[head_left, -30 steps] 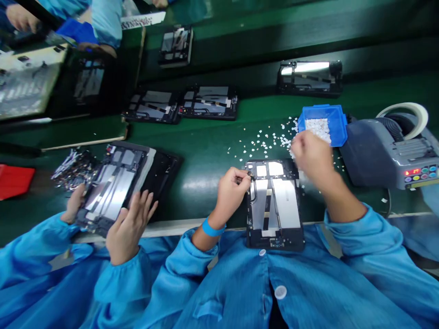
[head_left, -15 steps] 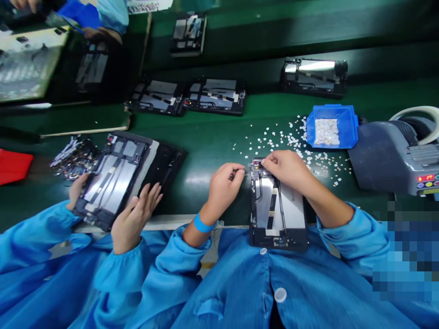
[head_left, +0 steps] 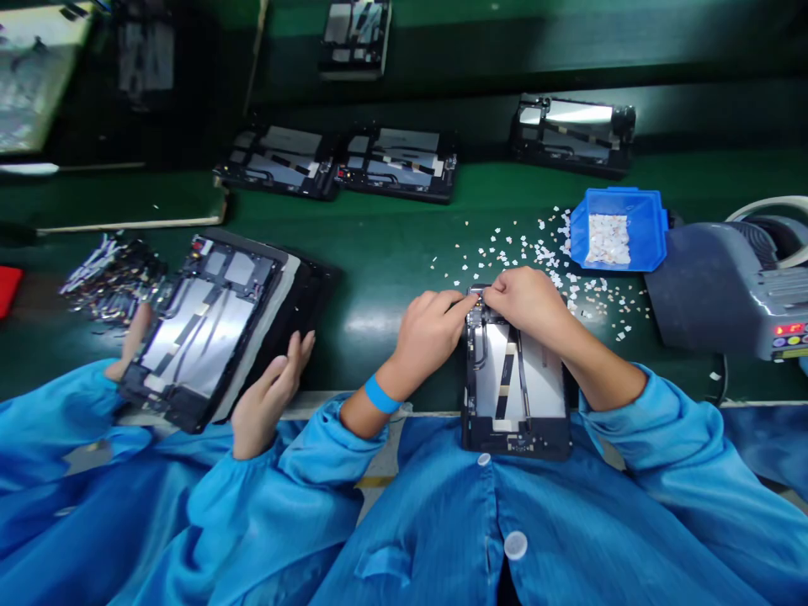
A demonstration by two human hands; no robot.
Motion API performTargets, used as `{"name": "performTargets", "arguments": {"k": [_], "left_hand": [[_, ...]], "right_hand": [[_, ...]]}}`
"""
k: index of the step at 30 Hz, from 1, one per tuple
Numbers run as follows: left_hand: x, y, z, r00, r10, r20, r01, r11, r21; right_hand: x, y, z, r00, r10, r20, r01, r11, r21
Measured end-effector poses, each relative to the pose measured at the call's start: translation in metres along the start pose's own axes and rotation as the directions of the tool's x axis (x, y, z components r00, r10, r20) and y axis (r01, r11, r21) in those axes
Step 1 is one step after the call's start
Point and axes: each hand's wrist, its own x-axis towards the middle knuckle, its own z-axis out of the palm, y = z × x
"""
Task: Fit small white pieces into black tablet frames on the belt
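An opened tablet (head_left: 514,396) with silver plates and black cables lies at the table's near edge, right in front of me. My left hand (head_left: 431,326) has its fingers curled and pinched at the tablet's top left corner. My right hand (head_left: 523,301) is closed too, its fingertips pressed on the same corner, touching the left fingers. What the fingers hold is too small to make out. A blue tray (head_left: 622,229) of small white pieces stands beyond my right hand.
Small white bits (head_left: 523,248) are strewn on the green table. A grey tape dispenser (head_left: 736,282) stands at the right. To my left a co-worker's hands (head_left: 268,404) hold another opened tablet (head_left: 202,328). Several more tablets (head_left: 395,164) lie further back.
My right hand came back from the blue tray to the tablet's top left corner. My left hand closed in to meet it. The co-worker tilted their tablet.
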Motion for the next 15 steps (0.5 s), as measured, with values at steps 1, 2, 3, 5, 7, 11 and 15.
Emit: {"name": "performTargets", "arguments": {"k": [1,2,3,5,7,11,15], "left_hand": [[0.0,0.0,-0.001,1.0,0.0,0.012,-0.001,1.0,0.024],[0.001,0.0,-0.002,1.0,-0.002,0.021,0.001,0.999,0.042],[0.002,0.0,-0.003,1.0,-0.004,0.027,0.002,0.999,0.051],[0.004,0.0,-0.005,0.999,-0.009,0.031,0.008,0.999,0.041],[0.005,-0.002,-0.006,0.999,-0.011,0.031,0.01,1.0,0.013],[0.008,-0.004,-0.008,0.998,-0.003,0.055,0.002,1.0,0.01],[0.01,-0.003,-0.011,0.995,0.013,0.097,-0.02,0.997,0.075]], "right_hand": [[0.0,0.0,0.0,1.0,-0.006,-0.001,0.006,1.0,-0.011],[0.001,0.0,-0.001,1.0,-0.015,0.0,0.015,1.0,-0.02],[0.001,0.001,-0.001,1.0,-0.025,0.006,0.025,0.999,-0.029],[0.003,0.001,-0.002,0.999,-0.045,0.03,0.046,0.998,-0.035],[0.005,0.002,-0.004,0.997,-0.055,0.062,0.057,0.998,-0.031],[0.008,0.003,-0.005,0.996,-0.062,0.063,0.063,0.998,-0.018],[0.01,0.002,-0.005,0.993,-0.088,0.072,0.091,0.995,-0.033]]}}
